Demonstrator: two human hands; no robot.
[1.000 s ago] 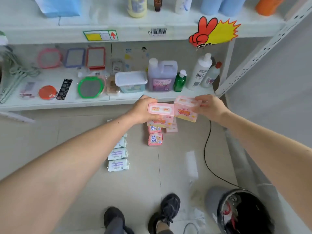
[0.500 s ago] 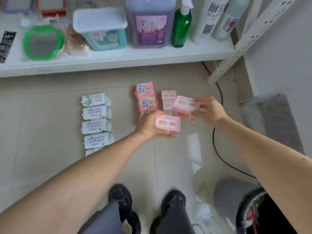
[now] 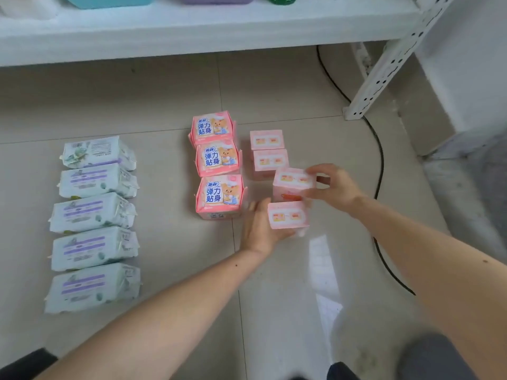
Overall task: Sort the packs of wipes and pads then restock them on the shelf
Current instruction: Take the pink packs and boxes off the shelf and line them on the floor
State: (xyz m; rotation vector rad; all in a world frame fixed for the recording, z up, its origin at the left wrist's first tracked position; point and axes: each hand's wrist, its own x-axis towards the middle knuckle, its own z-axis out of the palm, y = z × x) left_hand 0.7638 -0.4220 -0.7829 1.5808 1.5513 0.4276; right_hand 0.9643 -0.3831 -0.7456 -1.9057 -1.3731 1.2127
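Note:
Three sorted rows lie on the tiled floor. On the left are several pale green wipe packs. In the middle stand three pink bear-print pad packs. To their right two small light-pink pad packs lie in a line. My right hand grips a third small pink pack just below those two. Under its fingers my left hand holds another small pink pack, directly below the right one.
The white bottom shelf runs along the top, with its perforated upright at the right. A black cable curves down the floor on the right. A grey bin sits at the lower right.
My view has tilted down and closer to the floor. Both hands have lowered their small pink packs into line behind the two lying there.

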